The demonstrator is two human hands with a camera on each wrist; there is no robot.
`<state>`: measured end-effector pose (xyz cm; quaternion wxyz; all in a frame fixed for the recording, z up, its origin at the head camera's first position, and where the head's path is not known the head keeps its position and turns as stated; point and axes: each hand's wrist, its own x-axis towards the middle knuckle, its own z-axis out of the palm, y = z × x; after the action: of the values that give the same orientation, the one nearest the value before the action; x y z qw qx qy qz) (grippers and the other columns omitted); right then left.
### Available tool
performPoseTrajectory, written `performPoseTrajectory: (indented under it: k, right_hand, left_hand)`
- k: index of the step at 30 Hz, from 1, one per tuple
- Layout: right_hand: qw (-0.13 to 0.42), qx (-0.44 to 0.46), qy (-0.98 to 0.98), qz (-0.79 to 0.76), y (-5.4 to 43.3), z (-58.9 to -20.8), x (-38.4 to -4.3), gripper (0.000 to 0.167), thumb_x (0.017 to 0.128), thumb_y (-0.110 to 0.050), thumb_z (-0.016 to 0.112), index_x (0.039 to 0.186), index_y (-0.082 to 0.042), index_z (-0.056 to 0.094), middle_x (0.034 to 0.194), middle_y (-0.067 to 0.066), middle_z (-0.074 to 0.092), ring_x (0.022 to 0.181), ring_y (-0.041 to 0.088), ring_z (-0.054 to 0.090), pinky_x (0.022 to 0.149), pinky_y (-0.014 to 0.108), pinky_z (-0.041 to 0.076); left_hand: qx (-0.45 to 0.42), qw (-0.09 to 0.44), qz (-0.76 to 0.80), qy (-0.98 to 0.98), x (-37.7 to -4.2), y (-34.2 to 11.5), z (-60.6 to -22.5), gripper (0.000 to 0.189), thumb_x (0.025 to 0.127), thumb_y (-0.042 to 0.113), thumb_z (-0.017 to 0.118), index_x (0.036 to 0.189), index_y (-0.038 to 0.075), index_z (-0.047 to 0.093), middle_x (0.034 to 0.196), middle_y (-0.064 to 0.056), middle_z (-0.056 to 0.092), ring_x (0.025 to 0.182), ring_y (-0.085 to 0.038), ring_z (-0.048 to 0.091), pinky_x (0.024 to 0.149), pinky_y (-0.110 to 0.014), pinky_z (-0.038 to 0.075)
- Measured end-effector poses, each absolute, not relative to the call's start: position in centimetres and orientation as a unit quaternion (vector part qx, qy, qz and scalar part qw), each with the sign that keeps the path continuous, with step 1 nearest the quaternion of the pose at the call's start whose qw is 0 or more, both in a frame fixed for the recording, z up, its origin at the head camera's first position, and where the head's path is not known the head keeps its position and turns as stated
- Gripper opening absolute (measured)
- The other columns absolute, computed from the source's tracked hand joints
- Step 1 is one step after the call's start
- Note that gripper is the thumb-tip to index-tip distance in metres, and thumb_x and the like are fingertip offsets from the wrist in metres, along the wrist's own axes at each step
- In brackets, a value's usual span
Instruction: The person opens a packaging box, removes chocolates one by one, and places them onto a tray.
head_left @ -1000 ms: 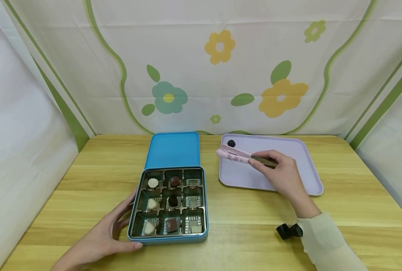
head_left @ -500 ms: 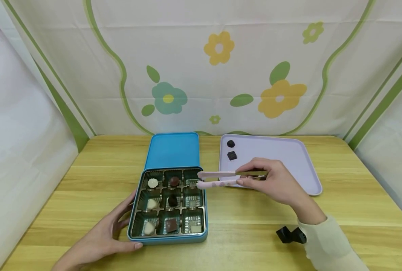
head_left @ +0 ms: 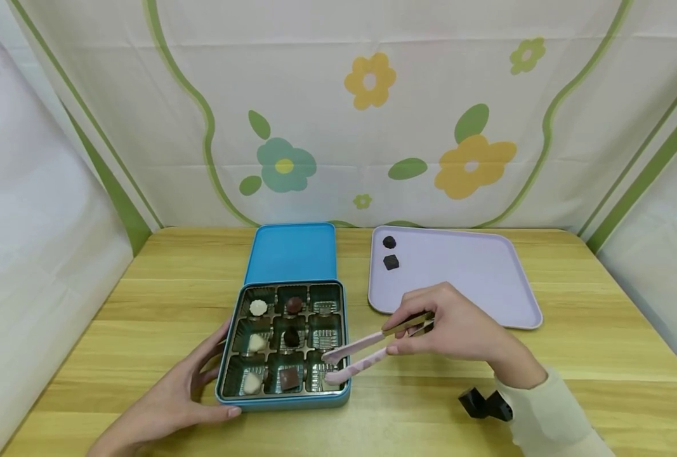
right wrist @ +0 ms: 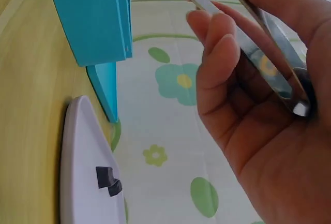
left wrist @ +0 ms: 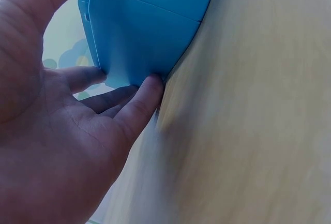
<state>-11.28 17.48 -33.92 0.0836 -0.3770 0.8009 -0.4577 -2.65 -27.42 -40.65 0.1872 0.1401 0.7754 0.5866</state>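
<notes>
My left hand [head_left: 169, 397] steadies a blue tin [head_left: 292, 404], its thumb along the front and its fingertips against the left side [left wrist: 139, 43]. In the tin's gold compartments sit a white flower-shaped chocolate [head_left: 258, 308], white chocolates [head_left: 252, 383], a round brown one [head_left: 294, 305], a dark one [head_left: 291, 337] and a square brown one [head_left: 289, 378]. My right hand [head_left: 443, 324] holds pink-tipped metal tongs [head_left: 367, 355], also seen in the right wrist view. Their spread tips reach over the front right compartment, where the pale square chocolate is hidden by the lower tip.
A lilac tray [head_left: 458, 266] lies at the back right, bearing a round dark chocolate [head_left: 389, 242] and a square one [head_left: 391, 262] in its left part. The blue lid [head_left: 290, 254] is behind the tin. A black object [head_left: 485, 404] sits beside my right sleeve.
My right hand brought the tongs from the tray to the tin's front right compartment, their tips spreading. The square dark chocolate came into sight on the tray. My left hand stayed put.
</notes>
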Motion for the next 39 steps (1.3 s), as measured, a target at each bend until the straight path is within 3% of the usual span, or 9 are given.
performPoseTrajectory:
  k: [11,20,29,39]
  right_hand:
    - [0.079,-0.453,0.826,-0.325,12.8,-31.7,-10.4,0.009,0.087,-0.019,0.091,0.093,-0.014,0.086,0.082,-0.008,0.072,0.073,-0.008,0.058,0.065,0.016,0.055]
    - [0.062,-0.447,0.816,-0.361,13.7,-32.5,-11.0,0.005,0.089,-0.018,0.089,0.092,-0.017,0.085,0.08,-0.012,0.071,0.069,-0.006,0.055,0.06,0.019,0.052]
    - [0.108,-0.388,0.805,-0.436,15.3,-33.5,-11.9,0.009,0.089,-0.021,0.09,0.097,-0.019,0.086,0.085,-0.01,0.074,0.069,0.001,0.063,0.062,0.024,0.057]
    - [0.12,-0.361,0.806,-0.454,16.2,-34.6,-12.3,0.011,0.09,-0.023,0.089,0.101,-0.021,0.085,0.087,-0.009,0.075,0.069,0.005,0.062,0.061,0.024,0.055]
  left_hand:
    - [0.153,0.182,0.587,0.774,-2.5,-27.3,-40.8,0.121,0.088,0.008,0.088,0.175,0.031,0.007,0.18,-0.024,0.006,0.141,0.015,0.046,0.107,-0.016,0.05]
    - [0.145,0.181,0.586,0.776,-2.6,-27.5,-40.6,0.12,0.089,0.007,0.088,0.175,0.033,0.009,0.18,-0.023,0.007,0.139,0.015,0.046,0.108,-0.015,0.049]
    - [0.139,0.185,0.587,0.776,-2.5,-27.4,-40.8,0.119,0.089,0.009,0.088,0.175,0.034,0.009,0.18,-0.023,0.006,0.139,0.016,0.045,0.108,-0.015,0.047]
    - [0.128,0.192,0.588,0.775,-2.6,-27.4,-40.6,0.121,0.087,0.01,0.089,0.174,0.035,0.009,0.181,-0.021,0.005,0.139,0.019,0.043,0.107,-0.016,0.049]
